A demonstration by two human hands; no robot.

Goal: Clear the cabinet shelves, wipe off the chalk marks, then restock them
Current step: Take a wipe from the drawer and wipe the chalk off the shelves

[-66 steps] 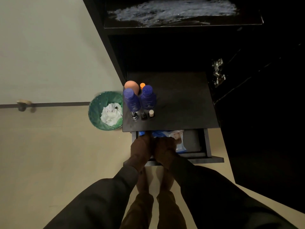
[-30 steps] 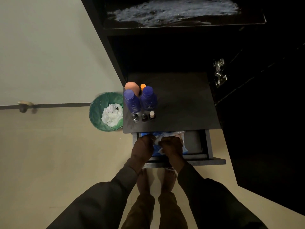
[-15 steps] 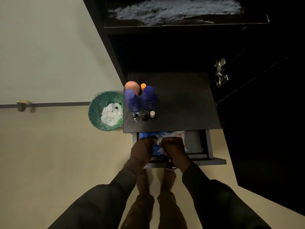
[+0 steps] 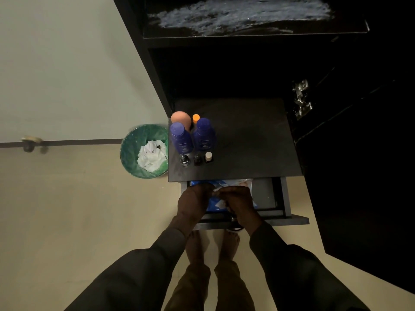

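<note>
A blue wipes packet [image 4: 215,204] lies in the open drawer [image 4: 280,198] under the dark cabinet top [image 4: 247,140]. My left hand [image 4: 194,203] rests on the packet's left side, fingers curled over it. My right hand [image 4: 238,200] pinches a white wipe [image 4: 216,192] at the packet's opening. White chalk marks [image 4: 242,14] smear the upper black shelf. Two blue bottles [image 4: 192,136], a peach sponge [image 4: 180,118], an orange-capped item [image 4: 196,117] and three small bottles [image 4: 197,158] stand at the top's left side.
A green-lined bin [image 4: 134,151] with crumpled white wipes stands on the floor left of the cabinet. The open cabinet door [image 4: 359,153] with metal hinges [image 4: 302,102] hangs on the right. My bare feet [image 4: 213,243] stand just before the drawer.
My hands have parted slightly over the packet. The right hand has drawn a bit of white wipe up from the opening while the left stays on the packet.
</note>
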